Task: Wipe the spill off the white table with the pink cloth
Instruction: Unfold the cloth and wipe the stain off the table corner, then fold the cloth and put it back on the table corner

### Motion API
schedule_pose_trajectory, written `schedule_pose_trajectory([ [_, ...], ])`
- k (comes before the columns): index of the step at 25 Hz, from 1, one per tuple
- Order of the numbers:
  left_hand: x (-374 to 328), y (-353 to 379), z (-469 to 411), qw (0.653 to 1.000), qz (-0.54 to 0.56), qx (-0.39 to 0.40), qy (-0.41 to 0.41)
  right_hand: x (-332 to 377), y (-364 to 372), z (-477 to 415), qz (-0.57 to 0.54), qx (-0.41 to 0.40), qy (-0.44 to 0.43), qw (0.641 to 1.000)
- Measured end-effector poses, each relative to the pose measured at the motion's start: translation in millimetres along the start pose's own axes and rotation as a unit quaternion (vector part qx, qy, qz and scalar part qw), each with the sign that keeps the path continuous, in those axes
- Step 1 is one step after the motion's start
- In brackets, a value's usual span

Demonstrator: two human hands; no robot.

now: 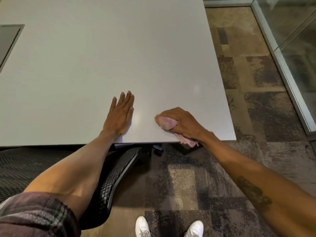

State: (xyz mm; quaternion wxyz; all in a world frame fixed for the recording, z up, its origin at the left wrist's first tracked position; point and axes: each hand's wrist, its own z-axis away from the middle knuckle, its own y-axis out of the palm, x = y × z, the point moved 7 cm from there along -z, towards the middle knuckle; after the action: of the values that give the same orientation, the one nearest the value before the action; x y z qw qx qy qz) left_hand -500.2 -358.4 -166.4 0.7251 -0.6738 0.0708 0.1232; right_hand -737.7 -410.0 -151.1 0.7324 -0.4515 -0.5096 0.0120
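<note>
White shoes [169, 227] at bottom centre. Pink cloth [166, 123] bunched at lower right bench [102, 57] edge, right hand [183, 123] fingers closed round it; left hand [119, 115] flat, empty. Loose tail overhanging: risks dragging spill onto carpet. No spill visible.

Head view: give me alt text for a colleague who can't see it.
A person's right hand presses a bunched pink cloth onto the near edge of a white table, while the left hand lies flat on the tabletop beside it. No spill is clearly visible; a mesh office chair stands below.
</note>
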Motion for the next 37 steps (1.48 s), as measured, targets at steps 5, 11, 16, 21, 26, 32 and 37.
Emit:
schedule_pose_trajectory([
  [5, 0.7, -0.7, 0.5, 1.0, 0.006, 0.0, 0.006, 32.5, 25.7, -34.9, -0.006, 0.017, -0.02, 1.0],
  [11, 1.7, 1.4, -2.4, 0.998, 0.002, 0.053, 0.024, 48.6, 49.4, -0.3, -0.018, 0.059, -0.086, 0.994],
  [16, -4.5, 0.7, -10.7, 0.989, -0.007, 0.142, -0.046, 32.2, 34.0, 60.4, -0.015, 0.111, -0.096, 0.989],
  [21, -40.1, -8.1, -7.7, 0.978, 0.001, 0.17, -0.117, -5.8, 1.5, 164.5, -0.034, 0.045, 0.013, 0.998],
  [26, -85.4, -22.2, 9.3, 0.969, 0.038, 0.212, -0.124, 7.8, -31.6, 175.4, -0.207, -0.094, 0.133, 0.965],
  [32, -151.5, -61.8, 51.2, 0.934, 0.292, 0.144, -0.146, 46.6, -62.2, 138.7, -0.337, -0.215, 0.214, 0.891],
  [37, -193.5, -88.6, 88.9, 0.771, 0.563, 0.204, -0.217, 84.7, -65.4, 123.1, -0.362, -0.247, 0.237, 0.867],
])
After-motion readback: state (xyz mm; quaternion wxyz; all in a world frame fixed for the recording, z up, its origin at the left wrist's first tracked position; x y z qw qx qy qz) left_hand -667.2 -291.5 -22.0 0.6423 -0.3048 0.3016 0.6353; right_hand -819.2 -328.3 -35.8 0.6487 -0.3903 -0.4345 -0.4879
